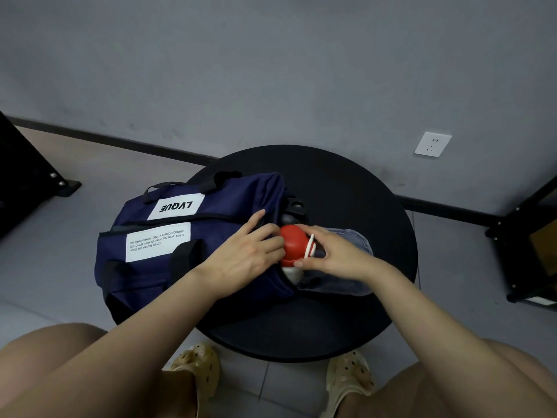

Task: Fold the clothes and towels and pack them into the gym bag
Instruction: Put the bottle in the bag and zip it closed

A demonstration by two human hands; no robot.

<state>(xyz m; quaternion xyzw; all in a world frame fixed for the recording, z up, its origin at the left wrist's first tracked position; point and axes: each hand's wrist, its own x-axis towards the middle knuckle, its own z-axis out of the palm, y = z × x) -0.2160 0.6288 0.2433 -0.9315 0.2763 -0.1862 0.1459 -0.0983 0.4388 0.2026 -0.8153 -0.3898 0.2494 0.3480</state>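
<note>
The room is dim and evenly lit, with a cool grey cast and no visible lamp. The black tabletop (346, 188) swallows detail, and carries only a faint sheen beyond the fingers (262, 212). Shadows are soft and shallow, darkest just under the hands. The wide-angle lens bends straight lines: the skirting (105, 140) bows, and the legs below the fingers swell toward the bottom edge. Focus is fair at the centre; the corners go soft and murky.

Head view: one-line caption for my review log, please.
Both hands, left hand and right hand, ease a red-capped bottle into the end opening of the navy gym bag on a round black table.
</note>
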